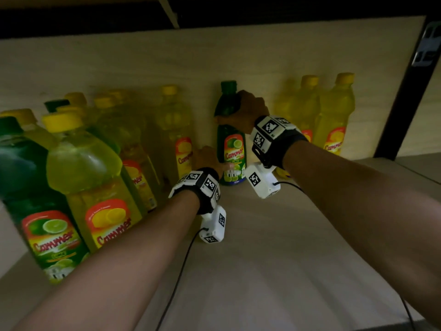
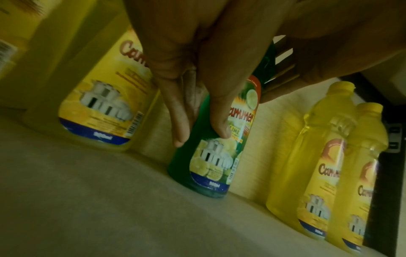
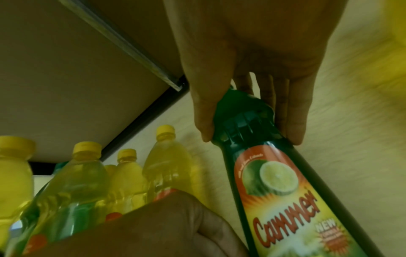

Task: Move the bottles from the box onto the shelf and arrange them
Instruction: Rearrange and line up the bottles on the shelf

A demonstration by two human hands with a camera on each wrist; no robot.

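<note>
green bottle (image 1: 232, 149): back edge of shelf (image 1: 274, 247), 12 o'clock (gaps either side)
right grip (image 1: 250, 111): closed round its neck
left grip (image 1: 206, 158): clasping it down low

I see a dark green bottle (image 1: 231, 139) with a green cap and a red-orange label showing a lime. The yellow bottles (image 1: 335, 115) have yellow caps. The shelf (image 1: 274, 247) is pale wood. The wrist tags (image 1: 269, 127) show black-and-white squares.

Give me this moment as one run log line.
stage: placing | object: green plastic lime bottle, base on pale wooden shelf | right hand: grips neck | left hand: holds lower body | neighbours: yellow plastic bottles both sides
</note>
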